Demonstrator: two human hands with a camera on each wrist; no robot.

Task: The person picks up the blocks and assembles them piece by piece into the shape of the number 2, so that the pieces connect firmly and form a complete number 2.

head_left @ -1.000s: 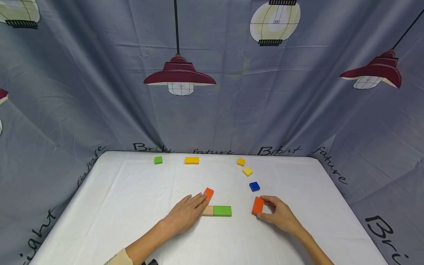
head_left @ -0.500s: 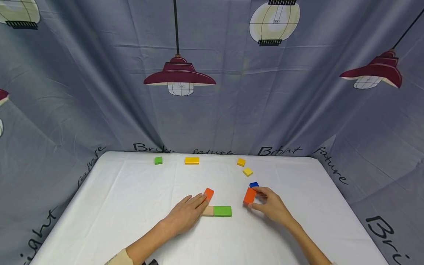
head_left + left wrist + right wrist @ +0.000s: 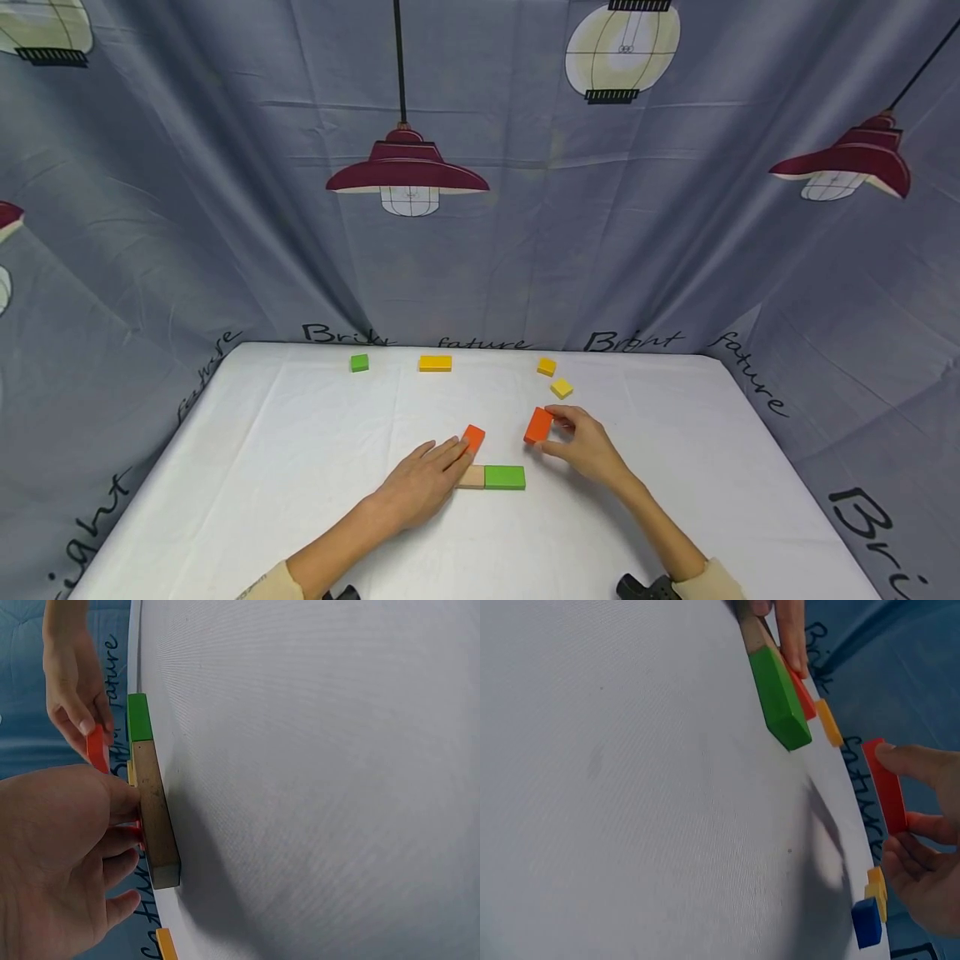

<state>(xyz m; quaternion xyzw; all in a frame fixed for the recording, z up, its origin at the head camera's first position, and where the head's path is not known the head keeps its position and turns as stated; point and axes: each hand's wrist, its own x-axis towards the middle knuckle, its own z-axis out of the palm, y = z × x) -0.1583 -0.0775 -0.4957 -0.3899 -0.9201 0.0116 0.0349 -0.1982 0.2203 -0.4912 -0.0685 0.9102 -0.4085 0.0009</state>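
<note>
Between the thumb and fingers of my right hand (image 3: 591,448) is an orange rectangular block (image 3: 537,425), held up over the white cloth, as the right wrist view shows. My left hand (image 3: 422,485) rests with straight fingers on a plain wooden block (image 3: 159,810) and a second orange block (image 3: 474,436), partly covering both. A green rectangular block (image 3: 505,477) lies end to end with the wooden one, forming a row. The second orange block lies slanted behind that row.
Along the table's far side are a small green block (image 3: 359,362), a long yellow block (image 3: 435,363) and two small yellow blocks (image 3: 546,367). A blue block (image 3: 866,922) shows in the right wrist view, hidden in the head view. Grey curtain (image 3: 517,275) stands behind.
My right hand has carried its orange block leftward and away from me, passing over the blue block, which it now hides in the head view. My left hand has stayed put.
</note>
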